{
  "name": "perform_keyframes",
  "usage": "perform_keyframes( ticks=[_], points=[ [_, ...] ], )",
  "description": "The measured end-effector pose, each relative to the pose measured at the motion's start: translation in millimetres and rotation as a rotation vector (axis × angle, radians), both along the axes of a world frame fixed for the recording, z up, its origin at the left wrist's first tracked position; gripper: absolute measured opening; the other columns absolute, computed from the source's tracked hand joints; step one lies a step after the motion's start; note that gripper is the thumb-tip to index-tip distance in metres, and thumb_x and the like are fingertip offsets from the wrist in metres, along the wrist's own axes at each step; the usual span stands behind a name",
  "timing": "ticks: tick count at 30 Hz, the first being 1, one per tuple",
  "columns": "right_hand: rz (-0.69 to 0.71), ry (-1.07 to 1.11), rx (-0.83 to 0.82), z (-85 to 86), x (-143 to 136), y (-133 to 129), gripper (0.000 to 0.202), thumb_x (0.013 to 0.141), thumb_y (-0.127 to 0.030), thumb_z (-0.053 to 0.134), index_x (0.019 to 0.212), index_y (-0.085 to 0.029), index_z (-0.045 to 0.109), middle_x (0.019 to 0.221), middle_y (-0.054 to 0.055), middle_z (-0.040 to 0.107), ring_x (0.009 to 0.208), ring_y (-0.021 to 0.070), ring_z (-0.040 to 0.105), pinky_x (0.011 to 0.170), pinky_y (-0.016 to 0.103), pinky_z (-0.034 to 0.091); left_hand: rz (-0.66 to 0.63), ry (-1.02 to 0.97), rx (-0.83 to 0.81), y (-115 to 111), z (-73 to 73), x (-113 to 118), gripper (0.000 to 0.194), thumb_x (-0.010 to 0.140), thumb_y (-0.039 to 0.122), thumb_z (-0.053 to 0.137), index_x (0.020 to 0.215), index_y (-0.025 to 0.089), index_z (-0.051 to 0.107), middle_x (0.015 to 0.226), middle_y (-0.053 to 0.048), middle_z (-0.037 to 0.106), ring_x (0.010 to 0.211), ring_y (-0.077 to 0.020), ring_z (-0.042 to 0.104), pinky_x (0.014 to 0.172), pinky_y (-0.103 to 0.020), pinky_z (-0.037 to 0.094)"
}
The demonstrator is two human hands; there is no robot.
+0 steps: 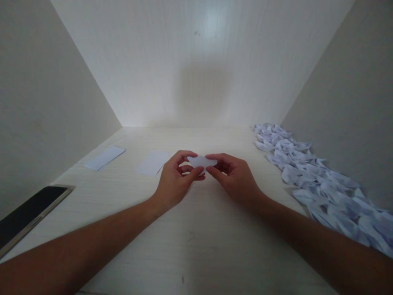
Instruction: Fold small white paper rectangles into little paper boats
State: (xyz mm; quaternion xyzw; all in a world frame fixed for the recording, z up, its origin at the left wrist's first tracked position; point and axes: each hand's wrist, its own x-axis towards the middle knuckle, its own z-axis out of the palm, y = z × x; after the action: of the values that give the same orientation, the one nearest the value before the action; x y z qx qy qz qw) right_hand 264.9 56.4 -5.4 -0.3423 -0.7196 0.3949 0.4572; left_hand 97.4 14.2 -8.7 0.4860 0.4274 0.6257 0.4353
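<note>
A small folded piece of white paper (201,162) is held between both hands just above the middle of the table. My left hand (179,178) pinches its left side, thumb in front and fingers behind. On the other side my right hand (235,176) grips it the same way, with thumb and forefinger at its right end. The paper looks wider at the top and narrows toward the thumbs; its lower part is partly covered by them. Just left of my left hand lies a flat stack of white paper (152,162) on the table.
Another white paper stack (105,158) lies farther left. A dark-screened phone or tablet (29,213) rests at the left edge. Along the right wall spreads a long pile of folded white paper pieces (319,180). Pale panels (153,61) enclose the table (196,246) at the back and both sides.
</note>
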Motion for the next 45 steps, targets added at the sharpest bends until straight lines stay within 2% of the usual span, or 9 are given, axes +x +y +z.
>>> perform_keyframes(
  ticks=[4, 6, 16, 21, 26, 32, 37, 41, 45],
  points=[
    [0.008, 0.038, -0.045, -1.2, -0.3, 0.0, 0.04, 0.079, -0.022, 0.072, 0.119, -0.018, 0.07, 0.083, 0.004, 0.074, 0.074, 0.018, 0.068, 0.074, 0.035, 0.057, 0.009, 0.021, -0.029, -1.1, 0.4, -0.3, 0.048, 0.071, 0.025, 0.086, 0.112, 0.019, 0.062, 0.097, 0.0, 0.061, 0.068, -0.0128, 0.072, 0.069, -0.033, 0.069],
    [0.017, 0.051, -0.06, -1.1, -0.3, -0.1, 0.038, 0.08, -0.022, 0.072, 0.117, -0.018, 0.071, 0.083, 0.004, 0.074, 0.075, 0.0184, 0.069, 0.074, 0.035, 0.057, 0.006, 0.027, -0.045, -2.1, 1.5, -0.1, 0.049, 0.071, 0.026, 0.086, 0.113, 0.018, 0.063, 0.093, 0.0, 0.063, 0.068, -0.0146, 0.074, 0.069, -0.033, 0.069],
    [0.012, 0.136, -0.037, 4.1, -1.2, -6.3, 0.021, 0.08, -0.023, 0.075, 0.101, -0.021, 0.076, 0.079, 0.001, 0.075, 0.071, 0.0161, 0.069, 0.071, 0.032, 0.058, 0.06, 0.0, 0.017, -7.4, 3.4, 3.2, 0.043, 0.067, 0.029, 0.089, 0.101, 0.017, 0.066, 0.078, -0.001, 0.073, 0.067, -0.0194, 0.076, 0.066, -0.031, 0.067],
    [0.031, 0.182, -0.124, 3.9, -2.1, -4.8, 0.017, 0.077, -0.026, 0.078, 0.092, -0.02, 0.073, 0.075, 0.001, 0.074, 0.069, 0.0163, 0.069, 0.068, 0.031, 0.057, 0.034, -0.015, 0.019, -8.1, 3.6, 2.9, 0.036, 0.068, 0.024, 0.088, 0.093, 0.018, 0.063, 0.076, 0.0, 0.075, 0.068, -0.0171, 0.076, 0.065, -0.027, 0.065],
    [0.035, 0.159, -0.206, 4.8, -1.1, -1.9, 0.019, 0.072, -0.029, 0.082, 0.084, -0.019, 0.072, 0.074, 0.002, 0.074, 0.068, 0.0162, 0.068, 0.065, 0.031, 0.056, 0.01, -0.023, -0.019, -8.0, 3.3, 1.2, 0.035, 0.069, 0.022, 0.087, 0.089, 0.019, 0.058, 0.076, 0.001, 0.073, 0.07, -0.0185, 0.076, 0.067, -0.033, 0.068],
    [0.048, 0.176, -0.26, 5.4, -0.4, -2.3, 0.015, 0.071, -0.025, 0.081, 0.086, -0.021, 0.078, 0.076, 0.001, 0.076, 0.069, 0.0157, 0.068, 0.068, 0.032, 0.056, -0.021, -0.035, -0.048, -6.2, 4.7, 0.5, 0.028, 0.071, 0.024, 0.086, 0.091, 0.017, 0.067, 0.076, -0.001, 0.075, 0.07, -0.0194, 0.076, 0.069, -0.034, 0.069],
    [0.082, 0.153, -0.188, 6.7, 1.2, -2.7, 0.009, 0.075, -0.023, 0.077, 0.084, -0.023, 0.08, 0.083, 0.002, 0.078, 0.078, 0.0172, 0.071, 0.076, 0.035, 0.057, -0.038, -0.061, -0.071, -6.5, 5.1, 0.9, 0.021, 0.071, 0.025, 0.086, 0.084, 0.016, 0.073, 0.072, -0.002, 0.077, 0.068, -0.0187, 0.076, 0.067, -0.032, 0.068],
    [0.1, 0.112, -0.09, 7.3, 1.5, -3.8, 0.008, 0.076, -0.023, 0.077, 0.083, -0.022, 0.079, 0.082, 0.004, 0.076, 0.076, 0.0179, 0.07, 0.071, 0.033, 0.057, -0.018, -0.019, -0.08, -7.6, 4.6, -0.3, 0.018, 0.07, 0.026, 0.087, 0.079, 0.016, 0.076, 0.072, -0.003, 0.077, 0.065, -0.018, 0.076, 0.067, -0.03, 0.067],
    [0.1, 0.12, -0.091, 6.7, 0.1, -5.2, 0.011, 0.078, -0.029, 0.079, 0.084, -0.019, 0.078, 0.084, 0.006, 0.076, 0.078, 0.019, 0.07, 0.071, 0.033, 0.055, -0.016, 0.067, -0.075, -8.4, 5.1, -1.9, 0.02, 0.07, 0.028, 0.088, 0.081, 0.015, 0.076, 0.075, -0.004, 0.077, 0.068, -0.0184, 0.076, 0.067, -0.029, 0.067]
  ],
)
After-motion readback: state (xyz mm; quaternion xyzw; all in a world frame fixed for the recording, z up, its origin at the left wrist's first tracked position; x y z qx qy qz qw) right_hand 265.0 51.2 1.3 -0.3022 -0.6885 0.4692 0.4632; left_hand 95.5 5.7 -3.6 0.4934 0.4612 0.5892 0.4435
